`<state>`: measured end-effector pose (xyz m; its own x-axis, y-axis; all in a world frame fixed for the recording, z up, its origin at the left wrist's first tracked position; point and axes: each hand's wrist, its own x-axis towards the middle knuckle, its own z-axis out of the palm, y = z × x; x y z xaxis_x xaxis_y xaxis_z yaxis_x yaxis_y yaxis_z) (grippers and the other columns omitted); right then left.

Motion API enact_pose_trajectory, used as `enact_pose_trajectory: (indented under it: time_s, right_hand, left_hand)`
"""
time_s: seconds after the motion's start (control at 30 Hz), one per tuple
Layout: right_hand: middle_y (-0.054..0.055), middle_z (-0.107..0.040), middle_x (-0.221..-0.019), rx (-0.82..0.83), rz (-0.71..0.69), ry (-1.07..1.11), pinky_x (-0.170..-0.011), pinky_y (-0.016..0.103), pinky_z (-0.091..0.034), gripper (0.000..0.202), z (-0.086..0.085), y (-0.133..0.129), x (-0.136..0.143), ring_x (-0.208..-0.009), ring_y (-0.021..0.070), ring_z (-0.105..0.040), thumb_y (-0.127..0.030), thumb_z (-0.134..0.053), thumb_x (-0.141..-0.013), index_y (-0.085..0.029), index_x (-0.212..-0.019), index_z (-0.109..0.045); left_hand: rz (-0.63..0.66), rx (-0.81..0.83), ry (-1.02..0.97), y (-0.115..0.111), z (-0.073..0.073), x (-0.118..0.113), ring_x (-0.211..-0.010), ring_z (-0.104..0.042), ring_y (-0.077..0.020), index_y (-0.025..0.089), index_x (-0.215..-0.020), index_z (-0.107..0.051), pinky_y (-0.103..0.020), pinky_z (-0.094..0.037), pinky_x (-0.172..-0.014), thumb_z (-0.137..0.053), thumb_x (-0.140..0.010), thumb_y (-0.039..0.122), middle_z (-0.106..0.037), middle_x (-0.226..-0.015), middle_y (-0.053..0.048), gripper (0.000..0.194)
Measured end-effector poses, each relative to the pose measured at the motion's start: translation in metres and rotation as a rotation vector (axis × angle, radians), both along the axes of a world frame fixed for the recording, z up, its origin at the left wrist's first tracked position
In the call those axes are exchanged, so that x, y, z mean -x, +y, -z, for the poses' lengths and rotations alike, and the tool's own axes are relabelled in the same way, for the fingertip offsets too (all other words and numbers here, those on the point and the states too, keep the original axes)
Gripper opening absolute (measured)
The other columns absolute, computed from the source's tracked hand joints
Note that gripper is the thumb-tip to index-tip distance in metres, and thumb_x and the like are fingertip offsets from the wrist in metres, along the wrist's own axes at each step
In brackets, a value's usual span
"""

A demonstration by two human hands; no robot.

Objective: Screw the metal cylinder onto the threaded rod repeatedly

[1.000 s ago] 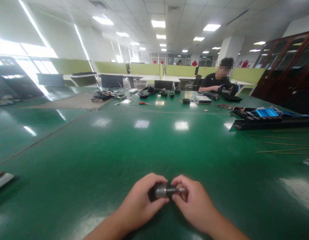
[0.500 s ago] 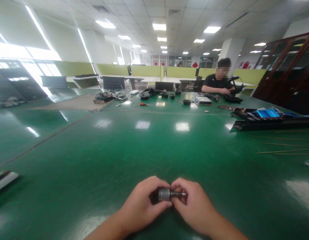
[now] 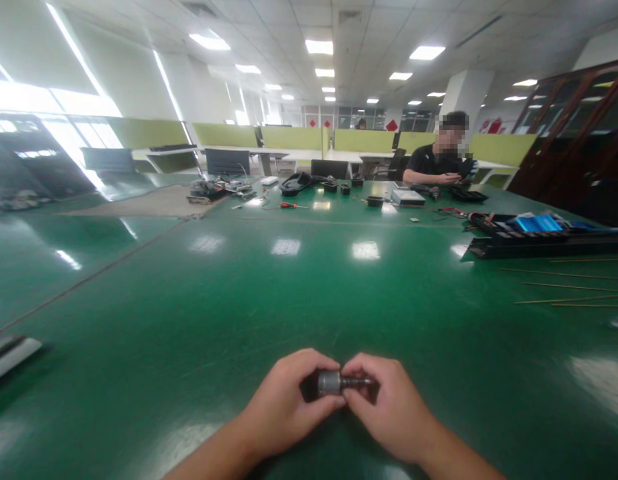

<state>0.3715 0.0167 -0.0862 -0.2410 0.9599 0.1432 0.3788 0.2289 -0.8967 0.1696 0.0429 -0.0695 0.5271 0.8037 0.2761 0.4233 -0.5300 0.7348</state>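
Close to the near edge of the view, both hands hold one small grey metal cylinder with a thin, dark ringed stem (image 3: 330,383). It lies sideways, its thick body to the left and its stem to the right. My left hand (image 3: 289,400) curls around the thick body, with fingertips above and thumb below. The fingers and thumb of my right hand (image 3: 389,403) close around the stem, whose tip lies inside that hand. The fingertips of the two hands nearly meet where body and stem join. The undersides of the fingers are hidden.
A green tabletop (image 3: 239,293) spreads ahead. To the right lie a black tray with blue packs (image 3: 539,225) and several thin rods (image 3: 579,287). Farther off are an orange screwdriver (image 3: 289,205), a white box (image 3: 407,198) and a seated person (image 3: 431,163). A pale-edged object (image 3: 13,360) sits left.
Both hands keep their hold in nearly the same place; the cylinder looks slightly turned about its length. Across the table, the person's hands and the black item there have shifted.
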Motion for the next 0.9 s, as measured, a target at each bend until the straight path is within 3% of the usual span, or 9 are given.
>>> enact_pose_trajectory:
  time_s: [0.9]
  right_hand:
    - [0.000,-0.071,-0.072,0.010,0.016,-0.035,-0.062,0.024,-0.043,0.007,-0.0011,0.0027,-0.0046,-0.067,0.0167,-0.063,-0.018,-0.066,-0.078,-0.020,-0.080,-0.072]
  left_hand:
    - [-0.047,-0.017,0.027,-0.0005,-0.0005,-0.0010,-0.079,-0.068,-0.0181,0.022,-0.098,-0.071,-0.027,-0.051,-0.075,-0.076,-0.080,0.032,-0.074,-0.088,-0.002,0.021]
